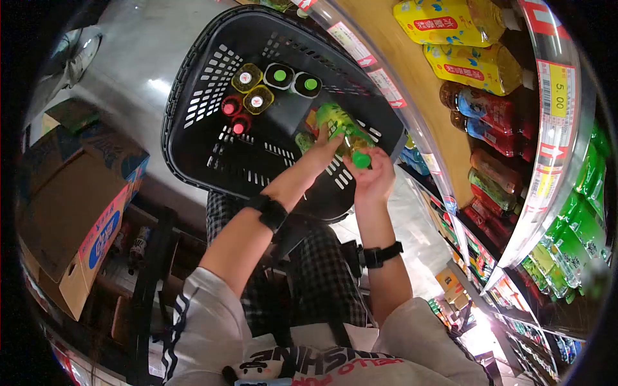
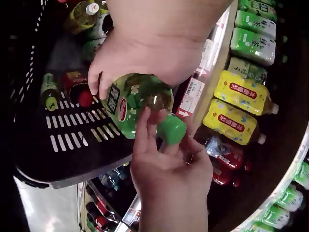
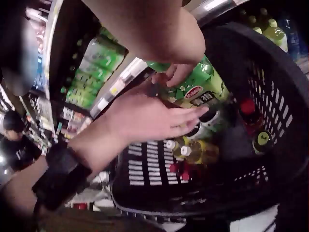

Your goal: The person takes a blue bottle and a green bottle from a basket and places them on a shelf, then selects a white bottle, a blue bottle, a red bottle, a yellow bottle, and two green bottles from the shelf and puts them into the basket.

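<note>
A large drink bottle with a green flowered label and green cap lies tilted over the basket in both hands. My left hand grips its body, the fingers reaching across the label in the right wrist view. At the cap end, my right hand holds the bottle, with fingers around the green cap and against the neck. Below is the black shopping basket. Inside stand bottles with white caps, green caps and pinkish-red caps. Part of a smaller green bottle shows beside the left hand.
A curved store shelf with price tags runs along the right. It bears yellow-labelled bottles, red drink bottles and green-labelled bottles. An open cardboard box stands at the left. The person's knees are below the basket.
</note>
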A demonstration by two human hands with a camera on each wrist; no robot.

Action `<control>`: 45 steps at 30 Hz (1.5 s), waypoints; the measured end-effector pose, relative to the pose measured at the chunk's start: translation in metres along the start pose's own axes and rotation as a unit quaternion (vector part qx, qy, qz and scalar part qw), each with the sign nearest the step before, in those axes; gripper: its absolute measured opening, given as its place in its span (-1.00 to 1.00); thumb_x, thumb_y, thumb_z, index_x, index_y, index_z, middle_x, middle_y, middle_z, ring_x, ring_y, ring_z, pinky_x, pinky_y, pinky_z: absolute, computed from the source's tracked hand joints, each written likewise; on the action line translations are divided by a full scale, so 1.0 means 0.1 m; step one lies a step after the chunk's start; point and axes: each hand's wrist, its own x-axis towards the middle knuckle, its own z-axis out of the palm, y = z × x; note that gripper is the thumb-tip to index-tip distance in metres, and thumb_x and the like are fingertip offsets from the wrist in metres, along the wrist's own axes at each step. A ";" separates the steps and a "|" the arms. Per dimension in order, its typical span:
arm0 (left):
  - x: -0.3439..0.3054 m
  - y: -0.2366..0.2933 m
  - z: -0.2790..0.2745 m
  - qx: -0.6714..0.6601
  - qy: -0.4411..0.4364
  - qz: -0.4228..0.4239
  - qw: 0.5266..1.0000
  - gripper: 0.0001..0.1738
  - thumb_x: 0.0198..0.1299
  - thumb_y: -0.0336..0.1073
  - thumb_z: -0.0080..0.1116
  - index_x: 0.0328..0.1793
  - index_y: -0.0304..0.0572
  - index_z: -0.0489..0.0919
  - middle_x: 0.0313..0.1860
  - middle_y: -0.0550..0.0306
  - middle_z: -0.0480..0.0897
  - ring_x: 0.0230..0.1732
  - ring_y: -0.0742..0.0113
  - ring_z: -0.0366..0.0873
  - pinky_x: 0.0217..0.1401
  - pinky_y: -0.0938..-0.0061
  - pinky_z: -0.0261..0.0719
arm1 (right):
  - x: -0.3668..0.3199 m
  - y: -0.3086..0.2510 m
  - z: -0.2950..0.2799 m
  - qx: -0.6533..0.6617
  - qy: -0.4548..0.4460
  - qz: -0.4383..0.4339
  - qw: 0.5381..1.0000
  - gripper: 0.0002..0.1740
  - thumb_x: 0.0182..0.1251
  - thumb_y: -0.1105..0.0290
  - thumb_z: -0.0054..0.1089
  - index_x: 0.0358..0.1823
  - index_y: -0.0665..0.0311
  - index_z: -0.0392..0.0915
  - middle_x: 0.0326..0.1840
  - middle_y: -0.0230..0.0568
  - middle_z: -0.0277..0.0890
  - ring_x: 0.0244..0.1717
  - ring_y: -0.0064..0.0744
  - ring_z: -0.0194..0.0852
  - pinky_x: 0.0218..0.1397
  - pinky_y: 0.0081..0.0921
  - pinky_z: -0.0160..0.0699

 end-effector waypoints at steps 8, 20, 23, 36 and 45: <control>-0.06 -0.30 -0.12 -0.187 -0.030 -0.025 0.982 -0.32 0.12 0.13 -0.12 0.34 0.22 0.00 0.12 0.24 0.35 -0.02 0.34 0.39 0.04 0.28 0.18 | 0.32 0.09 -0.01 -0.199 -0.077 0.014 0.977 -0.86 0.02 0.44 -0.05 -0.50 0.38 0.44 -0.40 -0.20 0.43 -0.39 -0.37 0.46 -0.35 -0.45 0.57; -0.17 -0.56 -0.89 -0.206 0.052 -0.062 0.975 -0.48 0.14 0.01 -0.10 0.21 0.04 0.25 0.13 0.22 0.32 -0.02 0.33 0.41 0.03 0.32 0.26 | 1.11 1.35 0.49 -0.062 0.021 0.185 0.981 -0.76 0.02 0.21 -0.09 -0.45 0.25 0.29 -0.27 -0.17 0.36 -0.20 -0.01 0.32 -0.13 0.02 0.41; -0.25 -0.58 -0.99 -0.213 0.083 -0.079 0.970 -0.62 0.15 -0.08 -0.11 0.07 -0.01 0.36 0.01 0.25 0.43 -0.10 0.37 0.47 -0.05 0.37 0.32 | 1.52 1.68 0.53 -0.071 0.029 0.205 0.976 -0.74 0.01 0.16 -0.09 -0.44 0.21 0.31 -0.28 -0.20 0.37 -0.20 0.06 0.31 -0.10 0.03 0.37; -0.33 0.48 -1.66 -0.295 0.077 0.008 0.952 -0.67 0.14 -0.22 -0.18 0.02 -0.09 0.36 -0.12 0.21 0.51 -0.15 0.39 0.48 -0.07 0.49 0.32 | 1.22 1.56 0.95 -0.068 -0.037 0.182 0.980 -0.64 0.14 0.23 -0.05 -0.03 0.15 0.32 -0.03 -0.27 0.33 -0.04 -0.20 0.30 -0.02 -0.20 0.33; -0.88 2.45 -2.43 -0.318 0.008 0.281 0.905 -0.49 0.12 -0.14 -0.15 0.23 -0.05 0.22 0.20 0.10 0.29 0.14 0.28 0.31 0.15 0.37 0.17 | 0.22 -0.01 3.06 -0.274 -0.291 -0.205 0.894 -0.82 0.15 0.35 -0.07 -0.40 0.33 0.39 -0.44 -0.21 0.39 -0.44 -0.46 0.34 -0.31 -0.58 0.36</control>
